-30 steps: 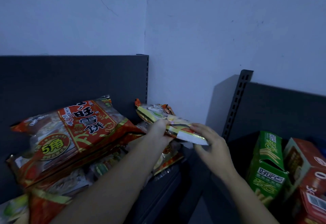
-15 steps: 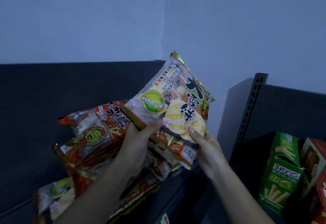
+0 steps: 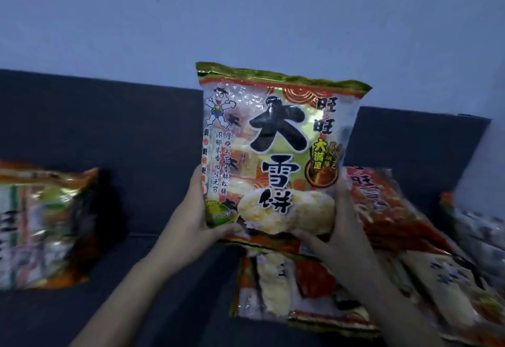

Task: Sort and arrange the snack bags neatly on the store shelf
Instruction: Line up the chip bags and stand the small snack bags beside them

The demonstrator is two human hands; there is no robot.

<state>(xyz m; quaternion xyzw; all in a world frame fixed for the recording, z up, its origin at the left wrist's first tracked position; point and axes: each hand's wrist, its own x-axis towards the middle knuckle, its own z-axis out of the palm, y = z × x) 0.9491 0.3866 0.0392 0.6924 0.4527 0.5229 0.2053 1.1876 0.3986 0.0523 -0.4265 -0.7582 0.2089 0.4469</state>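
The left hand and right hand are showing bare, both forearms running unsleeved toward 6 o'clock.

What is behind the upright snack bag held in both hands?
Behind the held bag show the dark shelf back panel and, above it, the pale wall. A red bag pokes out at its lower right; how far it runs behind is covered.

Centre bag: gold-green top band, red-orange arcs, large black characters, pale yellow crackers, green roundel. Left bag: orange, green, gold, blurred. Right bag: red-orange, pale streaks. Shelf panel: dark grey. Wall: pale blue-grey.
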